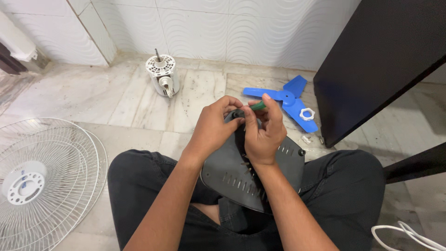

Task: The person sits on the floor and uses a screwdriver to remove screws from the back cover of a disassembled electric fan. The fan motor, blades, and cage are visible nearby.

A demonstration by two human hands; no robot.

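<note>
Nearest to me, my crossed legs in dark trousers (153,186) fill the bottom of the view, and a dark grey fan housing (241,176) with rows of slots rests on my lap, tilted up toward my hands. My left hand (214,124) has its grip closed on the top edge of the housing, fingers curled over the rim. My right hand (265,132) is just beside it, touching the same top edge, its grip closed around a green-handled screwdriver (258,106) whose handle sticks out between thumb and fingers; the tip is hidden behind my hands. A white cable (409,234) lies at the lower right. To my left on the marble floor (88,93) lie white wire fan guards (42,179). Further out to the right sits a blue fan blade (290,100) with a white ring nut (306,114) on it, next to a dark cabinet panel (376,60). Farthest, near the tiled wall (209,28), stands a white fan motor (162,74), shaft upward
</note>
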